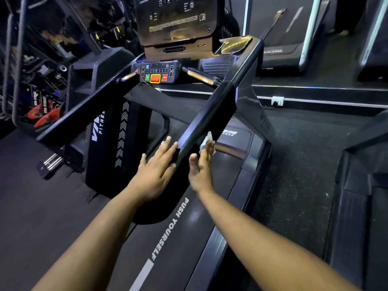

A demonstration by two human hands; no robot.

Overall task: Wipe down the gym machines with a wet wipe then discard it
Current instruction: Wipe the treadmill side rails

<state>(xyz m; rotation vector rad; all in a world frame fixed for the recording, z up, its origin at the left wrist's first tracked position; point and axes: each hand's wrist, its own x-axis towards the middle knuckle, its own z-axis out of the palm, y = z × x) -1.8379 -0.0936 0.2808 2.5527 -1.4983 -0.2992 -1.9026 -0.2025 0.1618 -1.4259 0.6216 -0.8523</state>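
Note:
I stand on a black treadmill whose right handrail [212, 114] runs from the console down toward me. My left hand [156, 171] lies flat with straight fingers against the inner side of the rail's near end. My right hand [201, 164] is on the outer side of that end, fingers straight, pressing a white wet wipe [206, 141] against the rail. Only a small crumpled part of the wipe shows past my fingertips.
The left handrail [84, 110] runs parallel on the other side. Ahead are the button panel [158, 73] with red and green keys and the dark screen [176, 19]. The belt [168, 238] reads PUSH YOURSELF. Another treadmill [361, 185] stands at right; a wall socket [277, 100] sits beyond.

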